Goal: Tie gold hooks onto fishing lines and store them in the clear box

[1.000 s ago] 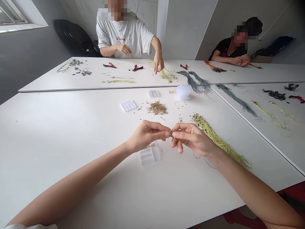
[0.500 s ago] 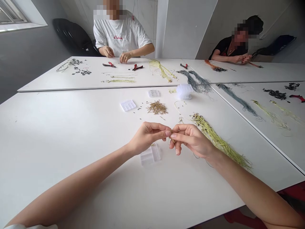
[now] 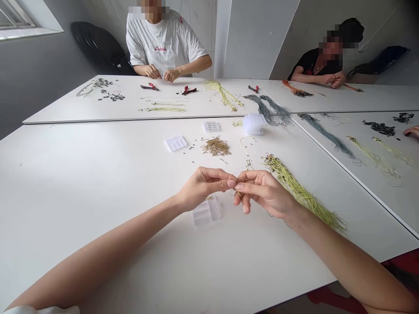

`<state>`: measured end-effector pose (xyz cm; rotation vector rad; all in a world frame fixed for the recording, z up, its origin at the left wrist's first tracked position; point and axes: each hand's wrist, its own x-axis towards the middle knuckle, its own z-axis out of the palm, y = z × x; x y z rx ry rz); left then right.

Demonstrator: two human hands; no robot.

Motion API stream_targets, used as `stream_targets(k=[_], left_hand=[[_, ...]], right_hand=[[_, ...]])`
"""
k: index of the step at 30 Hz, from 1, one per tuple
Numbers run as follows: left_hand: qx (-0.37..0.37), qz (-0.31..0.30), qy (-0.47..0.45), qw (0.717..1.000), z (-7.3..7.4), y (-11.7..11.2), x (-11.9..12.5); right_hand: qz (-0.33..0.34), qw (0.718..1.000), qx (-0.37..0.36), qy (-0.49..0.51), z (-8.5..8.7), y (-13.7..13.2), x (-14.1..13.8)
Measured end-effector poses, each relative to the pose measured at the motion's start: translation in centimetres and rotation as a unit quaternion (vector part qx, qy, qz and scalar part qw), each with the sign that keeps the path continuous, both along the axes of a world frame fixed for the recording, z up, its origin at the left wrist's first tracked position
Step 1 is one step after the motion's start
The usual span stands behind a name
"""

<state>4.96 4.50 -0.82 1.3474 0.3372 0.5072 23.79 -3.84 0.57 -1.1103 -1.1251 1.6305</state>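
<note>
My left hand (image 3: pixel 204 187) and my right hand (image 3: pixel 265 189) meet fingertip to fingertip over the table, both closed in a pinch. Between them is a small gold metal piece (image 3: pixel 241 196), partly hidden by the fingers; part of it shows below my right thumb. Beneath my left hand lies a clear compartment box (image 3: pixel 206 213). A bundle of yellow-green fishing line leaders (image 3: pixel 304 196) stretches out beside my right hand. Farther off is a pile of gold swivel-like fittings (image 3: pixel 216 146), with tiny dark bits scattered at its left.
Small clear boxes (image 3: pixel 176 143) and stacked clear boxes (image 3: pixel 254 124) stand beyond the pile. Grey line bundles (image 3: pixel 268 109) lie across the table seam. Pliers (image 3: pixel 150 87) lie near a person in a white shirt (image 3: pixel 166 43). Another person (image 3: pixel 314 69) sits far right.
My hands stay pinched together with barely any movement. At the right edge, another person's fingers now appear where red-handled pliers lay. The white-shirted person's hands have shifted slightly.
</note>
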Motion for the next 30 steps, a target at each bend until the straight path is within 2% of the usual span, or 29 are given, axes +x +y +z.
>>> stream_targets(k=[9,23,27,30], left_hand=[[-0.020,-0.014,-0.020,0.999,0.5,-0.3,0.2],[-0.047,0.004,-0.044,0.998,0.5,-1.0,0.5],[-0.058,0.027,-0.026,0.998,0.5,-0.9,0.4],[-0.063,0.077,0.012,0.995,0.3,-0.7,0.3]], right_hand=[[-0.025,1.000,0.004,0.012,0.2,0.0,-0.3],[-0.028,0.999,0.008,0.037,-0.2,-0.2,-0.4],[-0.038,0.999,0.005,0.038,-0.2,-0.1,-0.4],[-0.051,0.998,0.003,0.029,-0.2,-0.1,-0.4]])
